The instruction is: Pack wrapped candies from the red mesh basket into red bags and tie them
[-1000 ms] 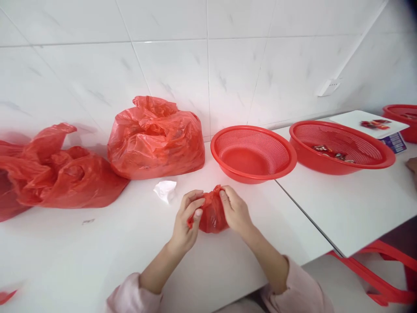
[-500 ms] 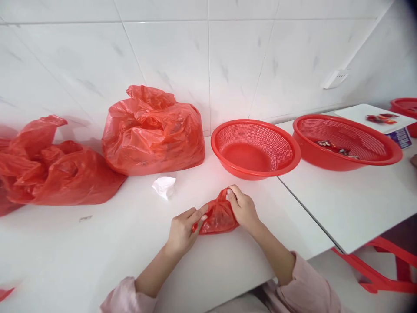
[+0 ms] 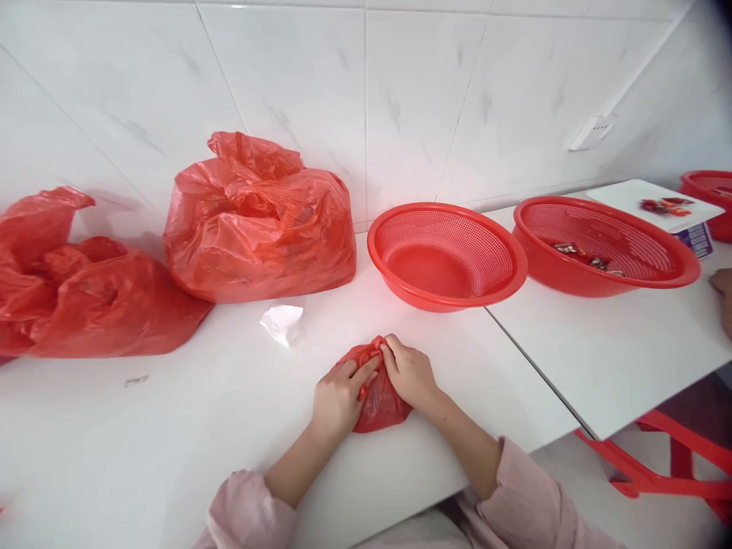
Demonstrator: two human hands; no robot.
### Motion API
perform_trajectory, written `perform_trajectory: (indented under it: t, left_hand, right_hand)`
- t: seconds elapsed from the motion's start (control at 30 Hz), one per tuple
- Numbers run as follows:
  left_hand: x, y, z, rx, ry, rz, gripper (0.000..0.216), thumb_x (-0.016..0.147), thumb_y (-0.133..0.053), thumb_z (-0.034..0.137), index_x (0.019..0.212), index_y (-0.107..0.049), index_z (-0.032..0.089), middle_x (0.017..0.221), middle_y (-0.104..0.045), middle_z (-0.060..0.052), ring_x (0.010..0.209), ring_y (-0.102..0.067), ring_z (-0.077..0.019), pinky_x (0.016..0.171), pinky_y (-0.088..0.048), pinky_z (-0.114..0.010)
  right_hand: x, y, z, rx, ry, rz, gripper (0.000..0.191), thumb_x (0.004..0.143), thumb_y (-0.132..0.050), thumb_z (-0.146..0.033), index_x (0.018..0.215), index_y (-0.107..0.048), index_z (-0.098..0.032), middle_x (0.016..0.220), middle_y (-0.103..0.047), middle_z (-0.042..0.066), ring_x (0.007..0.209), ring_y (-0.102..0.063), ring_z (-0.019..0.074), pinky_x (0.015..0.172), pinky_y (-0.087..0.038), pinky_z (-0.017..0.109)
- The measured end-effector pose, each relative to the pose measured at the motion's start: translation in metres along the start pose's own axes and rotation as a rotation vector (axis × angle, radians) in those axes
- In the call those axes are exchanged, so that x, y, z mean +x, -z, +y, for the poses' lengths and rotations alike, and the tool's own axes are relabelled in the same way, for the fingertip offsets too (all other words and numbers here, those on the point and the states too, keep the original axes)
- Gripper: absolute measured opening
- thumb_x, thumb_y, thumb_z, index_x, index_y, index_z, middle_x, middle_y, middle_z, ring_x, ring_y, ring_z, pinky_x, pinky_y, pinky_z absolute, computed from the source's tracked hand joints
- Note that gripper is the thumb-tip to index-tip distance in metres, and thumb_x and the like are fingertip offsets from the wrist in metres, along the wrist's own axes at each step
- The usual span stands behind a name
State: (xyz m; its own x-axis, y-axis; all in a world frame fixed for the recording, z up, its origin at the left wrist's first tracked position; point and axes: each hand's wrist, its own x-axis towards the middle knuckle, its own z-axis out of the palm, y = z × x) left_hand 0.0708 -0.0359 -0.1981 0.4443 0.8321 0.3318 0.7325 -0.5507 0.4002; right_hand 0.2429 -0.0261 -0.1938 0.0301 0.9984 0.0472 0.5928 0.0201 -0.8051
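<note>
A small red plastic bag (image 3: 377,400) lies on the white table (image 3: 171,442) near its front edge. My left hand (image 3: 338,395) grips its left side, fingers curled into the plastic. My right hand (image 3: 409,372) pinches the bunched top of the same bag from the right. The two hands almost touch above the bag. What the bag contains is hidden.
A full red bag (image 3: 260,221) and a slack one (image 3: 85,293) stand by the tiled wall. A crumpled white paper (image 3: 282,323) lies behind my hands. An empty red basket (image 3: 447,254) and another holding wrapped pieces (image 3: 606,248) sit to the right. Another person's hand (image 3: 723,293) shows at the right edge.
My hands have drawn together and bunched the small bag's top. The bag has slid slightly nearer the table's front edge.
</note>
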Motion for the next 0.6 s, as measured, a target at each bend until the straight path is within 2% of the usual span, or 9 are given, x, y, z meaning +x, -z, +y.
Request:
perform_trajectory:
  t: [0.07,0.13,0.23,0.3,0.33,0.43,0.5,0.6]
  left_hand:
    - [0.0,0.013,-0.001,-0.043,-0.018,-0.033,0.036,0.098,-0.04,0.034,0.119,-0.067,0.024,0.078,-0.065,-0.004,0.068,-0.061,-0.017,0.06,-0.049,-0.026]
    - [-0.003,0.032,-0.003,-0.11,-0.015,-0.051,0.033,0.099,-0.04,0.034,0.118,-0.065,0.026,0.087,-0.066,-0.003,0.078,-0.063,-0.0153,0.069,-0.051,-0.025]
    - [-0.014,0.061,-0.003,-0.239,0.124,-0.053,0.033,0.1,-0.035,0.033,0.097,-0.066,0.023,0.091,-0.065,-0.004,0.085,-0.06,-0.0166,0.074,-0.05,-0.027]
    - [-0.024,0.074,-0.004,-0.278,0.259,-0.07,0.037,0.1,-0.034,0.036,0.079,-0.06,0.022,0.081,-0.063,-0.003,0.077,-0.058,-0.0172,0.067,-0.047,-0.028]
    - [-0.03,0.078,-0.004,-0.271,0.31,-0.075,0.039,0.1,-0.033,0.038,0.073,-0.056,0.022,0.075,-0.06,-0.002,0.071,-0.056,-0.017,0.063,-0.046,-0.028]
    - [-0.05,0.083,-0.007,-0.235,0.369,-0.053,0.041,0.099,-0.033,0.039,0.066,-0.05,0.022,0.066,-0.054,0.0,0.063,-0.051,-0.0167,0.057,-0.042,-0.027]
    - [-0.062,0.085,-0.009,-0.244,0.362,-0.064,0.041,0.098,-0.034,0.04,0.065,-0.048,0.022,0.065,-0.052,-0.001,0.063,-0.05,-0.0171,0.056,-0.041,-0.027]
    - [-0.071,0.089,-0.007,-0.362,0.39,-0.144,0.041,0.097,-0.036,0.042,0.065,-0.05,0.022,0.069,-0.054,-0.002,0.064,-0.051,-0.0173,0.057,-0.044,-0.027]
  right_hand:
    - [0.002,0.011,0.0,0.088,-0.015,-0.014,0.033,0.095,-0.036,-0.045,0.079,-0.053,-0.022,0.064,-0.056,0.0,0.061,-0.053,0.0166,0.061,-0.038,0.029]
    - [0.003,0.026,-0.001,0.27,-0.047,-0.033,0.039,0.096,-0.032,-0.049,0.084,-0.056,-0.021,0.076,-0.063,0.003,0.072,-0.059,0.0174,0.068,-0.044,0.03]
    - [-0.002,0.047,-0.007,0.872,-0.178,-0.107,0.033,0.091,-0.045,-0.05,0.092,-0.062,-0.021,0.096,-0.067,0.005,0.095,-0.062,0.0193,0.084,-0.047,0.033]
    - [-0.006,0.055,-0.012,1.256,-0.281,-0.166,0.025,0.086,-0.057,-0.047,0.082,-0.06,-0.023,0.085,-0.064,0.001,0.092,-0.061,0.0189,0.083,-0.047,0.033]
    - [-0.006,0.057,-0.013,1.348,-0.317,-0.17,0.025,0.084,-0.06,-0.045,0.075,-0.056,-0.023,0.075,-0.058,-0.001,0.084,-0.061,0.0172,0.078,-0.048,0.032]
    - [-0.004,0.055,-0.009,1.341,-0.374,-0.073,0.038,0.079,-0.066,-0.043,0.064,-0.039,-0.022,0.059,-0.036,-0.006,0.056,-0.047,0.011,0.062,-0.045,0.027]
    - [0.001,0.052,0.0,1.258,-0.38,-0.014,0.044,0.076,-0.068,-0.043,0.063,-0.031,-0.022,0.058,-0.03,-0.007,0.05,-0.037,0.0091,0.057,-0.043,0.027]
    - [0.005,0.048,0.011,1.194,-0.376,0.01,0.047,0.076,-0.068,-0.045,0.063,-0.028,-0.023,0.056,-0.026,-0.008,0.047,-0.031,0.0089,0.054,-0.04,0.027]
